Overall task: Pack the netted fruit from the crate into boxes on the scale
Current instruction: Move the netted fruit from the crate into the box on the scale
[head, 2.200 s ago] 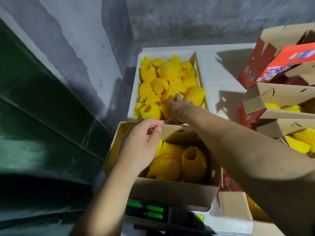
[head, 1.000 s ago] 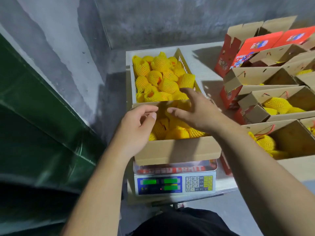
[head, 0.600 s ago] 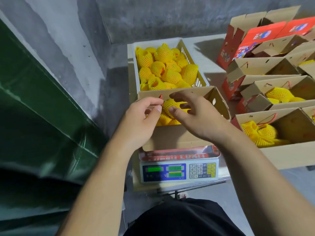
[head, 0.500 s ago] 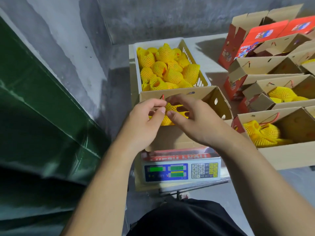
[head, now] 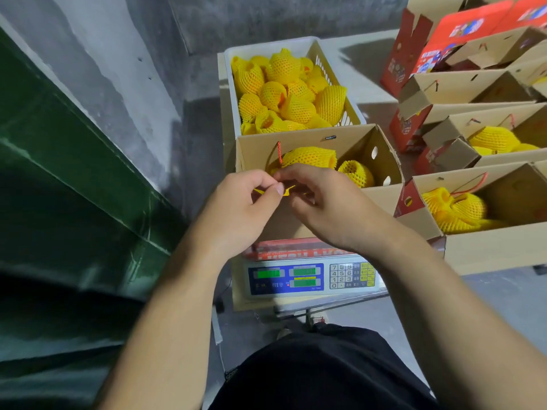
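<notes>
1. The left hand (head: 236, 208) has drawn back from the box's left wall to above its near edge; its thumb and forefinger pinch a small scrap of yellow foam netting (head: 285, 190).
2. The right hand (head: 328, 208), which 2.2 s ago reached into the crate, now meets the left hand, with its curled fingertips pinching the same scrap.
3. The open brown cardboard box (head: 349, 140) sits on the white digital scale with green displays (head: 310, 278), as before; two yellow foam-netted fruits (head: 310, 156) show inside, behind the hands.
4. The white plastic crate (head: 266, 47) stands just beyond the box and is heaped with netted fruit.
5. To the right, more open cardboard boxes (head: 488, 250) stand on the table, several holding netted fruit.
</notes>
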### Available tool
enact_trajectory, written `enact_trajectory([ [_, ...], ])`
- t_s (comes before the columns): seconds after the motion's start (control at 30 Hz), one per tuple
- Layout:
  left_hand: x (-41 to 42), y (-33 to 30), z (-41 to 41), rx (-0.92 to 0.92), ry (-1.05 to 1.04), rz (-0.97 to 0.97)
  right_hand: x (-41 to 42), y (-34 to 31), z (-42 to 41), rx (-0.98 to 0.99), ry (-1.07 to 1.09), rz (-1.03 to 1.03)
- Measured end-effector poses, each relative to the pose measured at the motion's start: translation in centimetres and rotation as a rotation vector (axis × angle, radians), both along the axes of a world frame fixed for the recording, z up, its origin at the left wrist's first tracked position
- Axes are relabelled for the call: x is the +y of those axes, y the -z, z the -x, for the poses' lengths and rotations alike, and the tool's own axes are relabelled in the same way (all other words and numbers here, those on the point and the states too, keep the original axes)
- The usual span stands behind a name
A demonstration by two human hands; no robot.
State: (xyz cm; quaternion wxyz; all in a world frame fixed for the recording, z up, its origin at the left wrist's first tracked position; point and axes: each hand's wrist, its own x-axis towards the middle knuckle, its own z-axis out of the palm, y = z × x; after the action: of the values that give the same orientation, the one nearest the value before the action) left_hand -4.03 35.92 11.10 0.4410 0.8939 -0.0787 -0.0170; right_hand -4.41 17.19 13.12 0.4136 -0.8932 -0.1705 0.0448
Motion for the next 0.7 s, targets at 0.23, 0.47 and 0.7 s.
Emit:
enact_trajectory([
  [0.23,-0.4,0.1,-0.6,0.003,-0.026,-0.026,-0.4,0.2,-1.0,-0.013,-0.023,-0.006],
  [0.47,-2.1,0.3,-2.2,0.027,-0.033,0.035,-1.7,0.8,-3.7,-0.019,-0.049,-0.03],
  [0.7,-4.7,0.2,-5.9,0.044,-0.09,0.043,-4.3,0.5,-9.4,-0.022,-0.036,-0.052],
])
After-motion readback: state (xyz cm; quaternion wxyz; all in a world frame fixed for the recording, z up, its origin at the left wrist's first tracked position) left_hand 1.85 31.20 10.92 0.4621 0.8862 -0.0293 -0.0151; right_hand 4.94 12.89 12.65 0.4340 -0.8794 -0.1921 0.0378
